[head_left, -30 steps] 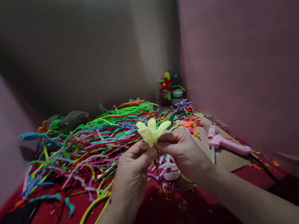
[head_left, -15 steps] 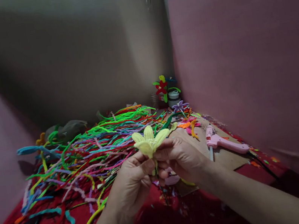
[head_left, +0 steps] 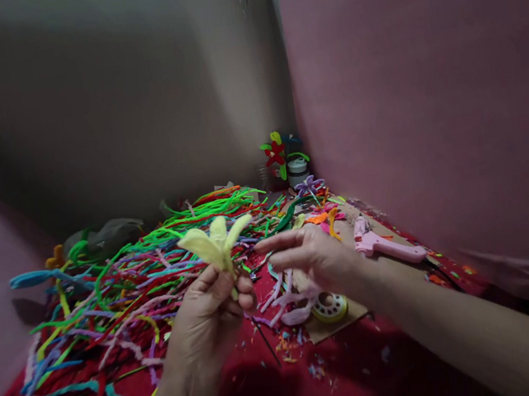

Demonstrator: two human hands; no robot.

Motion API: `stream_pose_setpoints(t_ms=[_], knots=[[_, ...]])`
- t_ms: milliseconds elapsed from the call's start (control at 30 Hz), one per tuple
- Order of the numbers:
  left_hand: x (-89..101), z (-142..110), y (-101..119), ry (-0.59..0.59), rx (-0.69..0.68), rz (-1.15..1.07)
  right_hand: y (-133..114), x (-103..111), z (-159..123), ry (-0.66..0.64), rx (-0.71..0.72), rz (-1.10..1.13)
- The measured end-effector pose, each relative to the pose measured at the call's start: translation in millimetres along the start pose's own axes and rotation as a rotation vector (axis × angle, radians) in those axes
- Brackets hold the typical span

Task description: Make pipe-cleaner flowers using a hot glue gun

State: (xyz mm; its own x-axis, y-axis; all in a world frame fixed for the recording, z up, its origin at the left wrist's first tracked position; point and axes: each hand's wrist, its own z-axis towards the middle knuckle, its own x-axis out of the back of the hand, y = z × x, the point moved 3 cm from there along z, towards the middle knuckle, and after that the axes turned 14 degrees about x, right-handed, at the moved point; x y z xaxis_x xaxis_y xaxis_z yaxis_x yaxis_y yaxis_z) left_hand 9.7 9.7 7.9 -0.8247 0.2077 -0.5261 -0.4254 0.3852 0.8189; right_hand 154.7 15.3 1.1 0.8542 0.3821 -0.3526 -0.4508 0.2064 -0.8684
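A pale yellow pipe-cleaner flower (head_left: pixel 216 241) is pinched by its base between the thumb and fingers of my left hand (head_left: pixel 208 319), petals upward. My right hand (head_left: pixel 312 257) is apart from the flower, to its right, with fingers stretched out and parted and nothing seen in them. Under and beside it lie lilac pipe-cleaner pieces (head_left: pixel 292 305) and a yellow tape roll (head_left: pixel 331 307) with a white, holed core. A pink glue gun (head_left: pixel 389 248) rests right of my right hand on brown cardboard (head_left: pixel 339 327).
Many coloured pipe cleaners (head_left: pixel 144 265) spread over the red cloth (head_left: pixel 246 390) at left. Finished flowers (head_left: pixel 276 154) stand beside a white-lidded jar (head_left: pixel 297 169) at the back. A purple flower (head_left: pixel 310 185) lies nearer. Pink sheeting (head_left: pixel 430 96) hangs at right.
My right hand has let go of the flower and opened, moving away to the right. My left hand has carried the flower left and tilted it. The tape roll has come into sight.
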Motion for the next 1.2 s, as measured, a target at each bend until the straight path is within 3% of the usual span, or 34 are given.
stream_pose_setpoints(t_ms=[100,167,200,300,433,533,667,767,833,900,967,1067,1200], knots=[[3.6,1.1,5.2,0.060,-0.071,-0.078,-24.4,45.2,26.4,0.125,0.119,-0.703],[3.8,3.3,3.6,0.046,-0.057,-0.094,-35.8,71.8,49.6,0.045,0.036,-1.362],[3.4,4.5,1.7,0.029,-0.041,-0.091,-37.0,83.4,60.2,0.016,-0.028,-1.459],[3.2,7.2,-4.0,-0.007,-0.016,-0.092,-26.5,106.2,81.7,-0.072,-0.192,-1.588],[5.2,8.2,-6.9,-0.024,-0.002,-0.107,-2.8,114.4,87.5,-0.131,-0.315,-1.686],[6.6,8.3,-6.1,-0.032,-0.002,-0.144,-1.7,117.0,84.8,-0.113,-0.329,-1.733],[7.2,10.5,-7.4,-0.021,0.008,-0.192,-25.0,123.3,75.6,-0.004,-0.215,-1.778],[7.4,12.2,-10.5,0.010,0.019,-0.224,-43.8,121.5,61.5,0.116,-0.056,-1.761],[7.7,11.8,-9.9,0.036,-0.008,-0.257,-50.8,114.2,49.3,0.200,0.065,-1.626],[7.9,10.3,-5.7,0.042,-0.051,-0.291,-53.3,104.1,36.2,0.315,0.213,-1.180],[8.9,8.9,1.5,0.053,-0.097,-0.311,-51.6,93.0,24.6,0.377,0.268,-0.730],[13.2,8.9,11.6,0.094,-0.150,-0.317,-46.3,76.9,12.5,0.363,0.235,-0.262],[14.3,12.5,8.6,0.104,-0.127,-0.270,-38.4,58.8,5.5,0.210,0.186,0.012]])
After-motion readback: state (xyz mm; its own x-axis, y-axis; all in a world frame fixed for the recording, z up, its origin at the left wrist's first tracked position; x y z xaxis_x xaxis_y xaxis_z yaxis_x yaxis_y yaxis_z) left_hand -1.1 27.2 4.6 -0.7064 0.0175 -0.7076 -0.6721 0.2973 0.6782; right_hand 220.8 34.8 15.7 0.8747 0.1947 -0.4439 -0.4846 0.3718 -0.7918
